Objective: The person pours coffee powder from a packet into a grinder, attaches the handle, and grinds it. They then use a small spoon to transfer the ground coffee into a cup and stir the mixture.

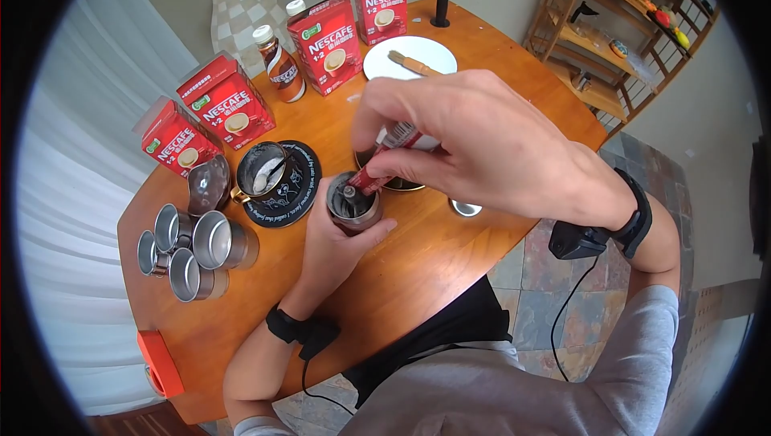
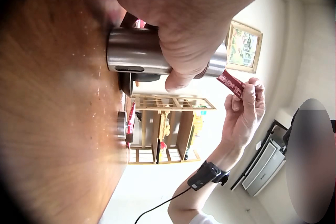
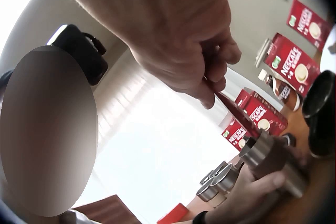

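Observation:
My left hand (image 1: pixel 336 247) grips a steel hand coffee grinder (image 2: pixel 137 50) upright on the wooden table, its open top showing a central shaft. Above it, my right hand (image 1: pixel 482 147) pinches a red stick sachet (image 2: pixel 231 84). The sachet slants down, its lower end right at the grinder's mouth. To the left, a black cup (image 1: pixel 254 160) with white powder and a spoon (image 1: pixel 267 177) in it stands on a black patterned saucer (image 1: pixel 307 171). Another dark cup (image 3: pixel 318 98) is partly hidden behind my right hand in the head view.
Several steel cups (image 1: pixel 215 242) cluster at the left beside a clear bowl (image 1: pixel 209 185). Red Nescafe boxes (image 1: pixel 328 46) and bottles (image 1: pixel 283 73) line the back. A white plate (image 1: pixel 377 59) carries a brush (image 1: pixel 414 64). A black tamper-like tool (image 1: pixel 442 2) stands behind it.

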Available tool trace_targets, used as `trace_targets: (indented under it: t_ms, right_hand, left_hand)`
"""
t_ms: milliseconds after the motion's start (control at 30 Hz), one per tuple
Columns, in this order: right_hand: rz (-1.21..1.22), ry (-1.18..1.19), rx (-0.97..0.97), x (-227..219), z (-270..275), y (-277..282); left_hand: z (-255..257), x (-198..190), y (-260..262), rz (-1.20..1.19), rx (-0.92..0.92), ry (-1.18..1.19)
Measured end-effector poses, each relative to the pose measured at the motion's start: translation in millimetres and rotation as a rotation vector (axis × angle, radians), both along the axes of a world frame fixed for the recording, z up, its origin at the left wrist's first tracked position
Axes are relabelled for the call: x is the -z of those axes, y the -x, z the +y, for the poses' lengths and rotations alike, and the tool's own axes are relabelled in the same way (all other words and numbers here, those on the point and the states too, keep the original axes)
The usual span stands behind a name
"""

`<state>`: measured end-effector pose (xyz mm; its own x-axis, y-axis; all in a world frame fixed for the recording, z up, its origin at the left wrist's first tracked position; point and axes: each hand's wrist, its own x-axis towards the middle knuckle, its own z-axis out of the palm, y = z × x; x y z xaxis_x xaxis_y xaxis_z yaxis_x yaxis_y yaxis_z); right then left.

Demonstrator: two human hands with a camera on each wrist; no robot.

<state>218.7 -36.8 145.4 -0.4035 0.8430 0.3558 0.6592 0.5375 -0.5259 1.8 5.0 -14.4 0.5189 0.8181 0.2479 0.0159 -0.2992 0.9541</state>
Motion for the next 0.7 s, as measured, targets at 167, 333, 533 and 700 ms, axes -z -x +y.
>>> trace_targets:
  t_ms: [167,333,533,700]
  right_hand:
    - [-0.147,-0.146,0.001,-5,-5,-9]
    - [-0.038,-0.282,-0.056,-2,-6,-19]
    - [-0.197,-0.216,-0.052,2,-14,-20]
    - [-0.309,-0.214,-0.062,8,-16,-20]
  left_hand:
    - [2,4,0,-0.002,0.016,0.027]
    - [2,5,0,-0.018,0.021,0.062]
    - [3,5,-1,-0.023,0.026,0.043]
    - [3,4,1,-0.009,0.035,0.074]
